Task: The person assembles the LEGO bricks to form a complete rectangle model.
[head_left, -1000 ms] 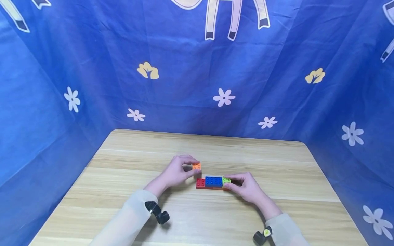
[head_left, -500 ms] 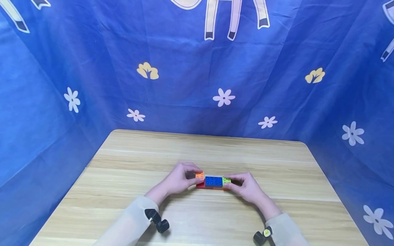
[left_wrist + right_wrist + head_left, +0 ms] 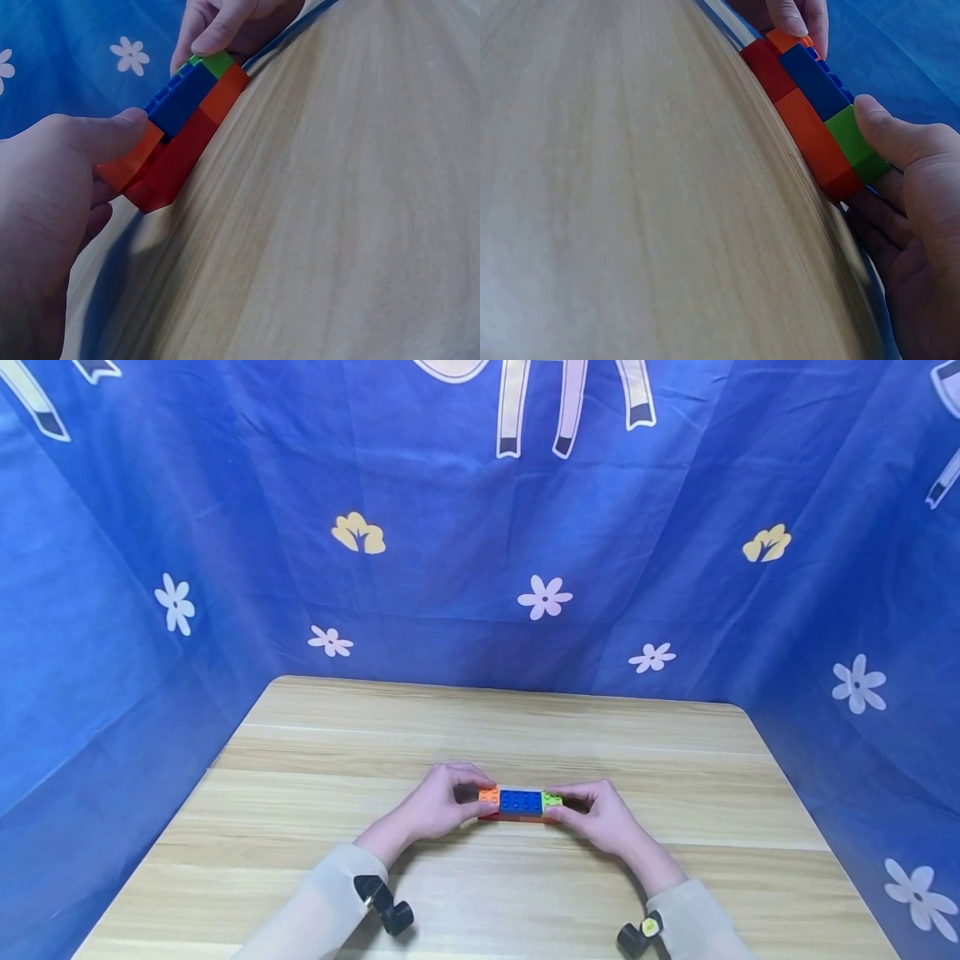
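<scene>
My left hand (image 3: 438,802) pinches a small orange brick (image 3: 139,163) between thumb and fingers, over the left end of a two-layer row of toy building bricks. The orange brick looks slightly tilted on the red brick (image 3: 171,169), with a strip of red studs showing beside it. A blue brick (image 3: 521,802) occupies the middle of the upper layer. At the right end my right hand (image 3: 600,814) grips a small green brick (image 3: 855,142), thumb in front and fingers behind. Under the green and part of the blue lies a longer orange brick (image 3: 816,139) in the lower layer.
The row sits on a wooden table (image 3: 480,885) with rounded far corners. A blue cloth (image 3: 450,593) printed with flowers hangs behind the table and at both sides. A black wrist camera (image 3: 386,906) sits on the left sleeve, another wrist camera (image 3: 637,937) on the right.
My left hand has brought the small orange brick from behind the row, rightward and toward me, onto the red brick's end. The right hand has stayed on the green brick.
</scene>
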`<state>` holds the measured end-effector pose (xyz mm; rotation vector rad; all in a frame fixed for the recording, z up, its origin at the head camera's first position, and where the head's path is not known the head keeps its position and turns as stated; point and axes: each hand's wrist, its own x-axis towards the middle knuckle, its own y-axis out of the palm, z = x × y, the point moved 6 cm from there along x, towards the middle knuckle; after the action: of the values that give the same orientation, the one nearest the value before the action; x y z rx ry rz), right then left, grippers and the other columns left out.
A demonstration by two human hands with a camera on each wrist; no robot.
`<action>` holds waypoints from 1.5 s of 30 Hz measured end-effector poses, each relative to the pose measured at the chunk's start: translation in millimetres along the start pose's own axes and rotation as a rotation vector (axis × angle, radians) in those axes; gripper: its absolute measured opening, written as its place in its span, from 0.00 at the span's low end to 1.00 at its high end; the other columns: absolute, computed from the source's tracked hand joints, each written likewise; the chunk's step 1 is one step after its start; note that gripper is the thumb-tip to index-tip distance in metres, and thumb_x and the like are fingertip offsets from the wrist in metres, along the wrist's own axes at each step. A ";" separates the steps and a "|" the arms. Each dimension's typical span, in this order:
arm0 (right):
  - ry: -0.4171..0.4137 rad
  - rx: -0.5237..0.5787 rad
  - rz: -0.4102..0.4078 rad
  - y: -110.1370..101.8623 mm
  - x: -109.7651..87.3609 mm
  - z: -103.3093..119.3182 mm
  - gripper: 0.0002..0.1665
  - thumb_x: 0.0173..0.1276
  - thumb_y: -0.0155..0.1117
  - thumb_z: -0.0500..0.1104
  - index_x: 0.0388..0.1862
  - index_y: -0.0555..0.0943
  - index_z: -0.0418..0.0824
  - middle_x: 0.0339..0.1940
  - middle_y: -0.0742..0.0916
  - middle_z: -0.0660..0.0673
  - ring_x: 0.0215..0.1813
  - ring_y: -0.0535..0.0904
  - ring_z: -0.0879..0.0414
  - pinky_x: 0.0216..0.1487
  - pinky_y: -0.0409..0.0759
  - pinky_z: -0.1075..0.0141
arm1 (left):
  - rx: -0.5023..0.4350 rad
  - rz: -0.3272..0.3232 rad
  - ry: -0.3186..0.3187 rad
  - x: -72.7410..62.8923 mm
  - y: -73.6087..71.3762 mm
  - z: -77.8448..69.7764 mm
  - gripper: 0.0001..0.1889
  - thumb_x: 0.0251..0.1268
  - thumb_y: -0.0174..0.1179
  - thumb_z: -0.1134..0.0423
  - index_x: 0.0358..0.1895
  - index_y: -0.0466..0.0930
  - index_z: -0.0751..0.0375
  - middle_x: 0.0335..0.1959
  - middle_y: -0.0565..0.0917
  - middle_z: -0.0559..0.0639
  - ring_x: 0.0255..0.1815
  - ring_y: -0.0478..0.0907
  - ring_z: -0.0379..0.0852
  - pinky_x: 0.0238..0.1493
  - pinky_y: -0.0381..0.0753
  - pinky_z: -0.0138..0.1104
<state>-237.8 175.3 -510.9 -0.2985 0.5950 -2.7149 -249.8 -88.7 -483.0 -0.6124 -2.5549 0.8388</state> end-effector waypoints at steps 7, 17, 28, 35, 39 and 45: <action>0.007 -0.006 -0.007 -0.3 0.0 -0.8 0.19 0.68 0.80 0.49 0.55 0.92 0.44 0.50 0.92 0.48 0.51 0.87 0.53 0.51 0.84 0.65 | -0.014 -0.002 0.030 -0.3 1.3 -1.4 0.16 0.62 0.79 0.57 0.52 0.92 0.55 0.47 0.89 0.38 0.54 0.83 0.40 0.63 0.80 0.43; 0.005 0.000 -0.005 0.4 0.4 -2.0 0.19 0.67 0.80 0.49 0.55 0.92 0.44 0.50 0.92 0.48 0.50 0.87 0.53 0.48 0.84 0.65 | -0.124 -0.011 -0.032 0.5 4.6 4.0 0.15 0.58 0.81 0.60 0.49 0.93 0.53 0.43 0.89 0.34 0.50 0.84 0.39 0.58 0.82 0.40; -0.007 -0.020 -0.002 -0.7 -2.7 2.3 0.21 0.69 0.79 0.49 0.57 0.91 0.43 0.52 0.92 0.48 0.55 0.87 0.53 0.56 0.83 0.63 | -0.150 -0.009 -0.089 0.6 7.6 7.9 0.16 0.55 0.83 0.58 0.47 0.94 0.53 0.41 0.90 0.34 0.45 0.85 0.38 0.53 0.83 0.38; -0.024 -0.015 -0.003 -0.2 -3.1 2.5 0.20 0.69 0.78 0.48 0.57 0.91 0.42 0.52 0.92 0.47 0.55 0.87 0.53 0.56 0.83 0.63 | -0.146 -0.022 -0.078 -1.5 8.6 8.9 0.16 0.56 0.83 0.55 0.47 0.94 0.49 0.40 0.89 0.32 0.46 0.84 0.38 0.56 0.80 0.40; -0.025 -0.018 0.001 0.2 -2.7 1.0 0.20 0.69 0.78 0.48 0.57 0.90 0.42 0.52 0.92 0.48 0.54 0.87 0.53 0.55 0.84 0.63 | -0.137 -0.030 -0.075 -2.7 9.5 11.8 0.16 0.56 0.83 0.56 0.48 0.94 0.48 0.40 0.89 0.31 0.46 0.84 0.37 0.56 0.80 0.40; -0.048 -0.023 0.019 0.8 -1.2 -2.6 0.20 0.71 0.77 0.48 0.59 0.90 0.42 0.53 0.91 0.46 0.54 0.87 0.52 0.53 0.84 0.64 | -0.135 -0.033 -0.053 -3.9 8.8 11.8 0.16 0.59 0.82 0.56 0.50 0.93 0.50 0.41 0.90 0.35 0.43 0.85 0.37 0.49 0.85 0.37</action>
<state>-237.3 176.0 -513.7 -0.3615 0.6122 -2.6764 -249.7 -89.7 -498.2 -0.5942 -2.6787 0.6844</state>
